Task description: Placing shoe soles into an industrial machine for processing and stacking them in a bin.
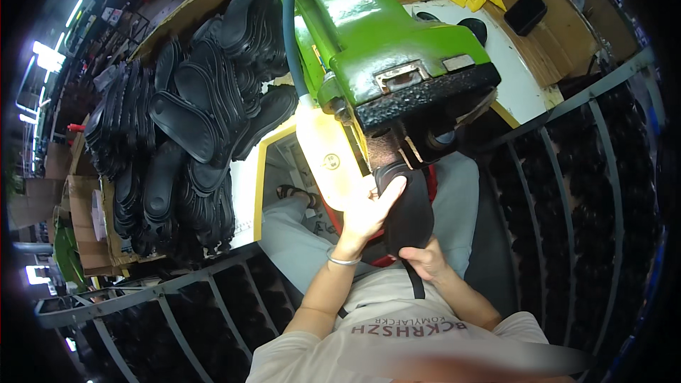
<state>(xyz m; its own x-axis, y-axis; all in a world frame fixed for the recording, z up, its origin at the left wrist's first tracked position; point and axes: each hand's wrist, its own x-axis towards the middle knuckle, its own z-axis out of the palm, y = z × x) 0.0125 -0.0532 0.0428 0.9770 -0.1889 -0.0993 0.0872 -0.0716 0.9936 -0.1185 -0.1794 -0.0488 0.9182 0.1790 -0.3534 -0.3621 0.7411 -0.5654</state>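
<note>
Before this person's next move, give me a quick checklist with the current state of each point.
1. Left hand gripping the black sole: ok, thumb lies on top.
2. Right hand supporting the sole's near end: ok.
3. Lamp lit beside the work: ok.
4. Wrists free of jewellery near the green machine: not ok, a bracelet is on the left wrist.
5. Sole's far end touching the machine: cannot tell, the contact area is dark.
6. More soles within view: ok, piled at left.

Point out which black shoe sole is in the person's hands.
The black shoe sole below the green machine, held by left hand and right hand; the piled soles at left are untouched.
</note>
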